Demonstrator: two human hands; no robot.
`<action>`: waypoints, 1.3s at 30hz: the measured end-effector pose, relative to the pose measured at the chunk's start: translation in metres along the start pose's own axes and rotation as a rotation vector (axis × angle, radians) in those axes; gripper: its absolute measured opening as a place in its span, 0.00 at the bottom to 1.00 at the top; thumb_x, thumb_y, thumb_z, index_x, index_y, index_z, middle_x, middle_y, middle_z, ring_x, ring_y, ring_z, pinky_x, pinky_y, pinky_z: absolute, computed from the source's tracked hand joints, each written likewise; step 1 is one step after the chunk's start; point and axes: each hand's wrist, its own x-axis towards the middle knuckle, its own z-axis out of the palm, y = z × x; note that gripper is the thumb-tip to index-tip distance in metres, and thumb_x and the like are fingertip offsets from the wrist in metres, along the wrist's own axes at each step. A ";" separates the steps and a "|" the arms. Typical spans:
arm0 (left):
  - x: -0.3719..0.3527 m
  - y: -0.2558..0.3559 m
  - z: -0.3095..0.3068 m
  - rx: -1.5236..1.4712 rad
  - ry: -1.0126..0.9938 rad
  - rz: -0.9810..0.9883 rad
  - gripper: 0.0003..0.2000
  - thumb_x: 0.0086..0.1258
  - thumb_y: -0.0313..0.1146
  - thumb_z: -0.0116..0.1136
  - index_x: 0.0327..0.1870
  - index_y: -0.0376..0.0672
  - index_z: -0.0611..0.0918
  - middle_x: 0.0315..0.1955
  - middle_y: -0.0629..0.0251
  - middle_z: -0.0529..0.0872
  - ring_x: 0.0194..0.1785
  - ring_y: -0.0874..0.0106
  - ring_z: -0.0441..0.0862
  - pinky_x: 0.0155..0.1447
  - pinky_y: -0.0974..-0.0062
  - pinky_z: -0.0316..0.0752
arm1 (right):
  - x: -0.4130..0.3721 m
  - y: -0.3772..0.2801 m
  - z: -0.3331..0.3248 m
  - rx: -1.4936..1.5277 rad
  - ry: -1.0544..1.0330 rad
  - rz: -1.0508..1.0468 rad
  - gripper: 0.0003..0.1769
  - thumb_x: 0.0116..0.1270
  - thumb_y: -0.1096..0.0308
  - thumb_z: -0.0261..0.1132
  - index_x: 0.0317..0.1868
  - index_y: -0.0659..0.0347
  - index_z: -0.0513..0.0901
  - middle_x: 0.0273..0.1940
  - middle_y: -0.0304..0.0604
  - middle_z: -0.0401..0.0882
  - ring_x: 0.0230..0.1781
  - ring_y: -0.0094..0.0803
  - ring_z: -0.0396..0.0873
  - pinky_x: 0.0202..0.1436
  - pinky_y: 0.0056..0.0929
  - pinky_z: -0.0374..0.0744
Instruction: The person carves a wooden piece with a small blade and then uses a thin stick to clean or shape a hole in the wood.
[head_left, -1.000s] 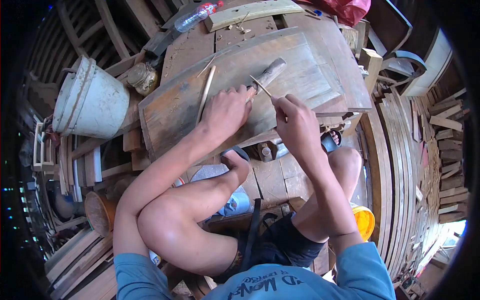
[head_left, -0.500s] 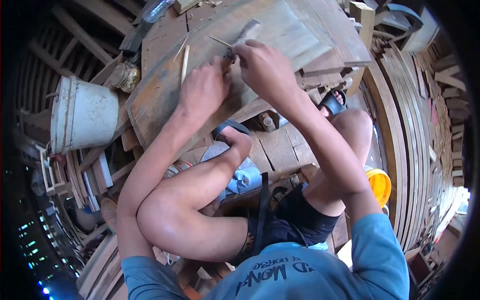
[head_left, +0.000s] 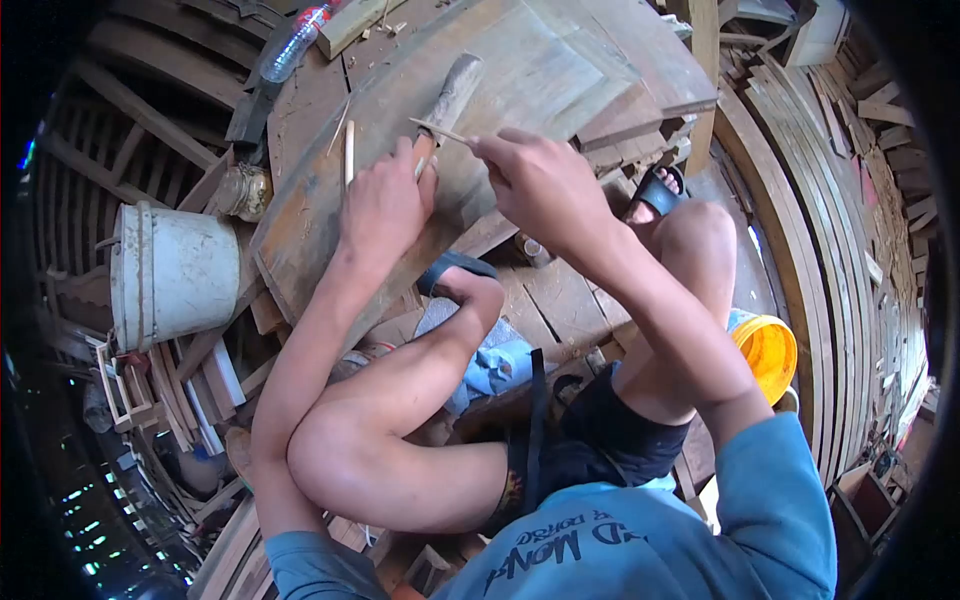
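Observation:
My left hand [head_left: 382, 205] is closed round a reddish-brown wooden piece [head_left: 425, 152] whose end sticks out past the fingers, over a worn wooden board [head_left: 540, 75]. In line with that piece, a greyish rounded length of wood [head_left: 457, 88] extends away across the board. My right hand [head_left: 545, 182] pinches a thin, pale wooden stick [head_left: 437, 129], its tapered tip pointing left and overlapping the dark end of the greyish wood. Another pale stick [head_left: 349, 150] lies on the board just beyond my left hand.
A white bucket [head_left: 180, 270] and a glass jar [head_left: 243, 192] stand at the left. A plastic bottle [head_left: 295, 45] lies at the upper left. Near my right leg is a yellow-lined bucket [head_left: 770, 360]. Long planks [head_left: 800, 230] run along the right side.
My hands have moved apart, the right one drawing the stick lower and to the right. The reddish-brown piece now shows in my left hand. The view has shifted slightly.

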 end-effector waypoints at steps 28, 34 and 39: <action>0.000 -0.002 -0.002 0.015 -0.020 0.009 0.13 0.72 0.38 0.55 0.43 0.34 0.75 0.30 0.39 0.84 0.37 0.42 0.84 0.42 0.49 0.79 | 0.008 -0.001 0.024 -0.045 0.004 -0.098 0.17 0.60 0.73 0.60 0.51 0.61 0.75 0.29 0.55 0.80 0.30 0.54 0.83 0.30 0.48 0.81; -0.001 -0.003 0.002 0.000 0.019 0.032 0.13 0.72 0.38 0.55 0.43 0.33 0.74 0.31 0.38 0.84 0.37 0.42 0.84 0.42 0.48 0.79 | 0.004 -0.001 0.022 -0.063 -0.042 -0.013 0.14 0.61 0.73 0.60 0.48 0.62 0.74 0.27 0.54 0.81 0.27 0.54 0.83 0.27 0.49 0.80; -0.001 0.001 -0.005 0.008 -0.005 -0.018 0.14 0.72 0.39 0.56 0.43 0.34 0.75 0.32 0.38 0.84 0.38 0.43 0.84 0.42 0.48 0.79 | 0.000 -0.005 0.017 -0.027 -0.037 -0.008 0.15 0.61 0.73 0.58 0.49 0.61 0.73 0.26 0.57 0.81 0.29 0.55 0.83 0.28 0.50 0.80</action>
